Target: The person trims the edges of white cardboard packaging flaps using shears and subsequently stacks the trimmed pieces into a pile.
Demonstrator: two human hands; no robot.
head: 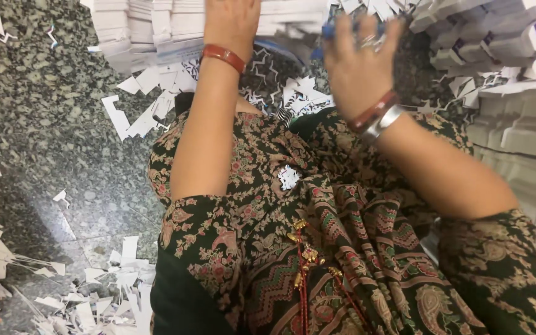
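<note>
Scraps of white cut paper (133,121) lay loose over the speckled grey granite floor (51,111) at 9 o'clock of the hands — not part of the work in hand.

Left hand (231,22) lay palm-down on the stacked rows of flat white paperboard cartons (156,28) at 12 o'clock of the lap, a red-brown bangle (223,57) on the wrist. Fingers ran past the top edge of frame, so I could not tell whether it was pressing flat or gripping an edge.

Right hand (358,65) sat just beside it at 1 o'clock, fingers curled round a small blue object (329,30). It looked closed on it, though blur hid what the object was. Red and silver bangles (376,115) sat on that wrist.

Handling, as a judgement: single flats light and thin, bendy across the face, slick on the printed side; a full bundle stiff and fairly heavy. Best taken by pinching both long edges of a bundle, not the top sheet — that would slide off.

Orientation: flats stood on edge, the bundles' long axis running roughly 9-to-3, edges up toward the camera.

More white cartons with purple-printed panels (528,37) were piled at 2 o'clock, touching further stacks on the right.
</note>
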